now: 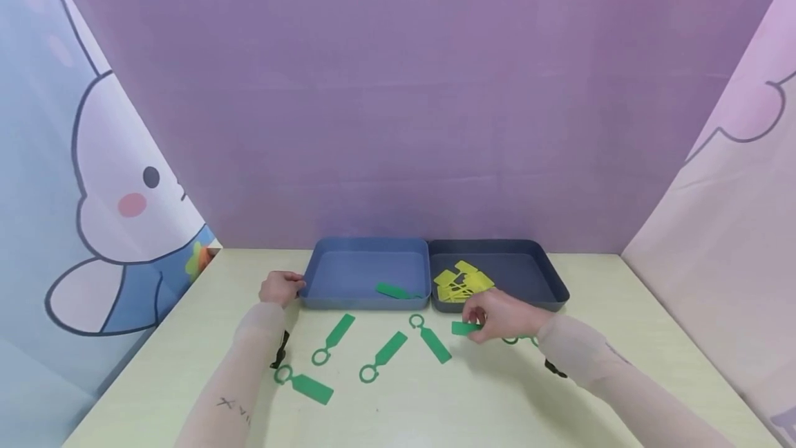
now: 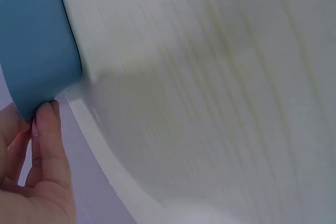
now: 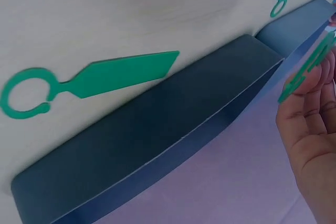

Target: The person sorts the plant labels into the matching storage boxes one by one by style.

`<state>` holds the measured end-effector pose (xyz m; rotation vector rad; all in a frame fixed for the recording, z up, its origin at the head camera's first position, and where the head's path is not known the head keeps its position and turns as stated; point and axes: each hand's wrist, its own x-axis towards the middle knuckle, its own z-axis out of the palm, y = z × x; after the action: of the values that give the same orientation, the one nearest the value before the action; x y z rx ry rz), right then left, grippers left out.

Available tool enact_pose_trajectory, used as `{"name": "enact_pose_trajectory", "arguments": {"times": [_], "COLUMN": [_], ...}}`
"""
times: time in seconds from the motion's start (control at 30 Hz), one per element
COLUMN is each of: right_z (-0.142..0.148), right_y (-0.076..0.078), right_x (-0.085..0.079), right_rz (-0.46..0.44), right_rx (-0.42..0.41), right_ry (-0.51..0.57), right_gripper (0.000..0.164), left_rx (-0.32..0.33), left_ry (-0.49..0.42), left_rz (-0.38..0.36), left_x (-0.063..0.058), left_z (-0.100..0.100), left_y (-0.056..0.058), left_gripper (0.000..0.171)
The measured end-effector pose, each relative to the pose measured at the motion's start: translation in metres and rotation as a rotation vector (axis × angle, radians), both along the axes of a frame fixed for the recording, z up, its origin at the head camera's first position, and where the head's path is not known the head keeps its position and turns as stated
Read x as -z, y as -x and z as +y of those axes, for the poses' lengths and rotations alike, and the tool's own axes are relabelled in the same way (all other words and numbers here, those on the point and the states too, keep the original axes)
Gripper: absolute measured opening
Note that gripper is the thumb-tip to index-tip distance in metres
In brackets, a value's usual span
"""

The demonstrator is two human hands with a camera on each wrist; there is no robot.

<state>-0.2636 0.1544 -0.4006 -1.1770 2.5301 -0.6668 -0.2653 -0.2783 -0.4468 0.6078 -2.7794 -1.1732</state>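
A person's right hand [image 1: 505,315] pinches a green tag [image 1: 463,328] between thumb and fingers above a pale desk [image 1: 429,413], just in front of the near edge of a dark tray [image 1: 519,274], while the left hand [image 1: 281,287] grips the rim of a blue tray [image 1: 354,265], thumb and fingers clamped on its left side toward the near corner. The trays stand side by side along the desk's far edge, before a purple cloth [image 1: 423,102]. One tag, the lone green piece [image 1: 390,290] in the blue tray, lies toward its near right corner; a yellow pile [image 1: 468,283] lies in the dark tray's near left corner. Four loose green tags [image 1: 313,389] are spread across the desk between the blue tray's near edge and the person, each with a ring at one end. Another green tag, the half-hidden one [image 3: 126,74] beneath the right hand, lies flat just beside the dark tray's near wall. Printed cloths, one on the left [image 1: 118,178] with a cartoon figure, flank the desk's side edges.
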Motion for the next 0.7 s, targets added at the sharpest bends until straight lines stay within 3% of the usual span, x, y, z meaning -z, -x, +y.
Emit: {"name": "enact_pose_trajectory", "arguments": {"times": [0.27, 0.5, 0.7], "right_z": [-0.015, -0.034, -0.048], "right_y": [0.008, 0.014, 0.019], "right_x": [-0.002, -0.009, -0.012], "right_rz": [-0.021, 0.008, -0.023], "right_rx": [0.033, -0.006, 0.044], "right_ry": [-0.025, -0.034, -0.044], "right_gripper": [0.018, 0.018, 0.017], "left_rx": [0.006, -0.006, -0.010], "left_ry": [-0.011, -0.003, -0.011], "left_rz": [0.003, 0.000, 0.003], "left_x": [0.003, 0.001, 0.003], "left_z": [-0.003, -0.003, -0.003], "left_y": [0.002, 0.002, 0.003], "left_gripper": [0.029, 0.028, 0.027]}}
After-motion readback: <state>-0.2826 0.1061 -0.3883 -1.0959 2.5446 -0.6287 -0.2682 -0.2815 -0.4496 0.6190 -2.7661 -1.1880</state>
